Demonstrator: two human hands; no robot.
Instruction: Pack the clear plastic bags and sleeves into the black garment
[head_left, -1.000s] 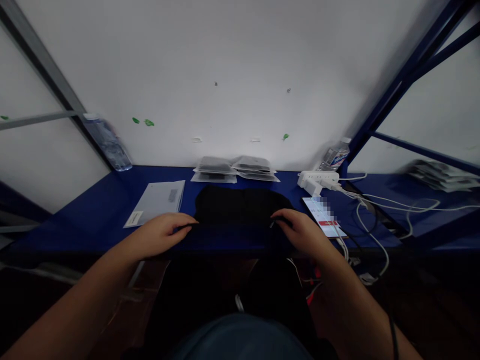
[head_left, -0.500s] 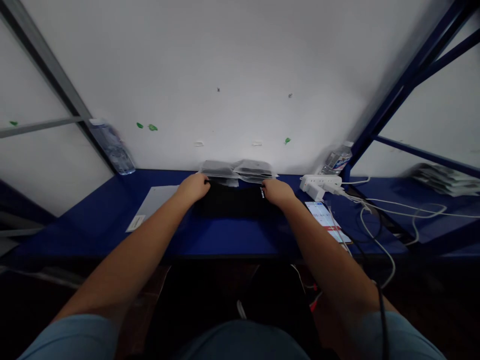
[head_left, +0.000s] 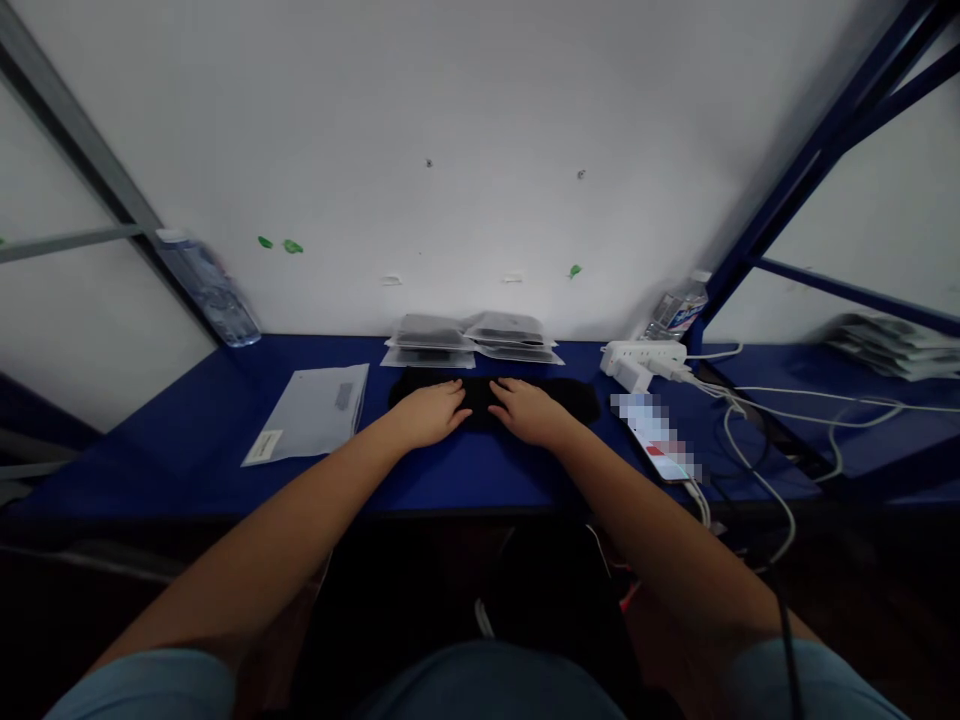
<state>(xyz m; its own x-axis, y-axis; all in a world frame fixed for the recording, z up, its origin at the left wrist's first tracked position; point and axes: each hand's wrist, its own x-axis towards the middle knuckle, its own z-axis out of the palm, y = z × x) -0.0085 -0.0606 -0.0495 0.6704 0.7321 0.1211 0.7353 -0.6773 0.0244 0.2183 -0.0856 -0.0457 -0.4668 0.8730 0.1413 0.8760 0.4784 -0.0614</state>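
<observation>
A long piece of black folded cloth [head_left: 574, 398] lies flat across the blue desk [head_left: 465, 480]. On its left half rests my left hand [head_left: 435, 412], palm down with the fingers stretched out. My right hand [head_left: 529, 410] lies flat on the cloth just to the right, its fingers also extended. The fingertips of the two hands point toward each other with a small gap between them. Left of the cloth, a frosted plastic bag [head_left: 311, 410] with a small white label lies flat on the desk.
Two stacks of filled frosted bags, the left stack [head_left: 429, 340] and the right stack [head_left: 514, 335], sit against the wall. A power strip [head_left: 645, 352], a phone [head_left: 652, 435] and loose cables are at the right. Plastic bottles stand at the left [head_left: 210, 290] and right [head_left: 679, 308].
Both hands have let go of the cloth's ends and moved inward to lie flat on it. The cloth, held up at its corners before, now lies on the desk.
</observation>
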